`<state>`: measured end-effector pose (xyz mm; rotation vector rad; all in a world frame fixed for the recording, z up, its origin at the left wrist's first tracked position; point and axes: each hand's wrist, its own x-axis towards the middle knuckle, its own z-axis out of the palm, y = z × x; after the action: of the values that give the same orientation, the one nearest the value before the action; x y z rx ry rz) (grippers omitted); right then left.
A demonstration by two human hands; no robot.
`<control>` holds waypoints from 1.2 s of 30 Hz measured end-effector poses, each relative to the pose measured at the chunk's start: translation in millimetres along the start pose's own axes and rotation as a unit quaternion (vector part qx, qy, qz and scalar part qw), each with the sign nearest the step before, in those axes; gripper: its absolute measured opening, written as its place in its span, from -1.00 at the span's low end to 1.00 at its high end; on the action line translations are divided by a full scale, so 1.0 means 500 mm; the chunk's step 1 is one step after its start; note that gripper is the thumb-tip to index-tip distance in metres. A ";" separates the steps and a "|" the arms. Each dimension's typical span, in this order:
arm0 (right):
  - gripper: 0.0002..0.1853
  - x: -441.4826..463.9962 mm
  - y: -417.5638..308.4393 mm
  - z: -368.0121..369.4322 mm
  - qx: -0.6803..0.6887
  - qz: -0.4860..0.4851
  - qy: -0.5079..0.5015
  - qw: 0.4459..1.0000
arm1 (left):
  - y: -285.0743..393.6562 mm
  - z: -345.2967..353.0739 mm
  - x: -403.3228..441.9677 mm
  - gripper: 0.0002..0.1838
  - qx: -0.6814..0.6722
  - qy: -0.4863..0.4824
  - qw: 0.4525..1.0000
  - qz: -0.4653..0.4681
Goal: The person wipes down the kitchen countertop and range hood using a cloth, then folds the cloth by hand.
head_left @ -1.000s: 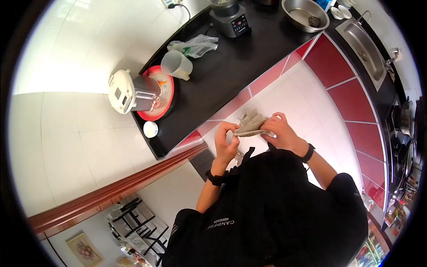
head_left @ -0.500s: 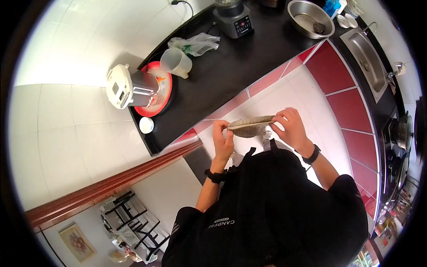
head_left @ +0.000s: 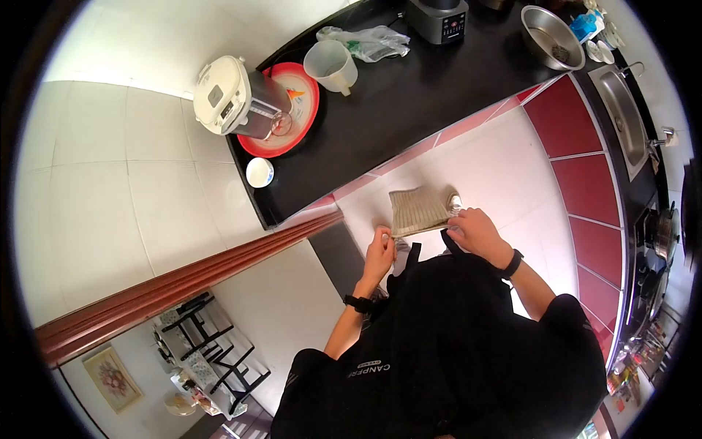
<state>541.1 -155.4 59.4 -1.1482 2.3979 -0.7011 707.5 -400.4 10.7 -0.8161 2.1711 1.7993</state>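
A beige ribbed cloth (head_left: 420,210) is stretched between my two hands, in front of my black clothing and above the pale floor. My left hand (head_left: 380,254) pinches its near left corner. At the near right corner, my right hand (head_left: 478,235) grips it with bent fingers. The cloth's far edge extends away from me, spread fairly flat. Each wrist has a black band.
A dark counter (head_left: 365,124) holds a red-rimmed tray (head_left: 298,132), a hot-water dispenser (head_left: 252,99), a plastic jug (head_left: 331,67), a small bowl (head_left: 259,173), a plastic bag (head_left: 373,44), a blender base (head_left: 439,20) and a metal basin (head_left: 545,44). A sink (head_left: 621,121) lies right.
The cloth, seen nearly edge-on half a second ago, now shows its broad ribbed face beyond my hands. Both hands still hold its ends. The view has shifted, with the counter items appearing further right.
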 end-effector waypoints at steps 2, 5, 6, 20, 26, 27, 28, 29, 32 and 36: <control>-0.81 0.001 -0.008 0.016 0.010 0.000 -0.014 1.000 | -0.026 -0.012 -0.012 -0.89 -0.074 -0.033 0.997 -0.015; -0.82 0.026 -0.008 0.030 0.039 -0.003 -0.037 0.999 | -0.051 -0.024 0.001 -0.90 -0.177 -0.014 0.983 0.037; -0.82 0.045 -0.007 0.023 0.043 -0.001 -0.047 0.998 | -0.037 -0.036 0.009 -0.90 -0.194 0.000 0.980 0.048; -0.29 0.521 0.035 0.075 0.098 0.024 0.156 0.983 | 0.036 -0.060 0.441 -0.09 -0.048 0.176 0.970 0.162; -0.41 0.560 0.081 0.236 0.003 -0.001 0.133 0.991 | 0.024 -0.084 0.504 -0.30 0.323 0.211 0.898 0.211; -0.42 0.589 0.088 0.243 -0.001 0.001 0.157 0.988 | 0.025 -0.095 0.533 -0.33 0.378 0.219 0.870 0.229; -0.42 0.620 0.095 0.249 -0.005 0.003 0.181 0.983 | 0.025 -0.105 0.570 -0.34 0.385 0.219 0.863 0.242; -0.43 0.654 0.103 0.254 -0.041 0.011 0.185 0.982 | 0.021 -0.113 0.609 -0.36 0.391 0.218 0.858 0.253; -0.43 0.694 0.102 0.276 -0.100 0.035 0.167 0.980 | -0.005 -0.103 0.656 -0.37 0.419 0.223 0.853 0.219; -0.37 0.721 0.100 0.273 -0.099 0.080 0.138 0.982 | 0.003 -0.108 0.669 -0.39 0.429 0.192 0.868 0.162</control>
<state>372.3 -453.1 -125.3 -0.9683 2.8112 -0.6127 440.4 -545.8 -139.1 -0.6209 3.0941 0.5694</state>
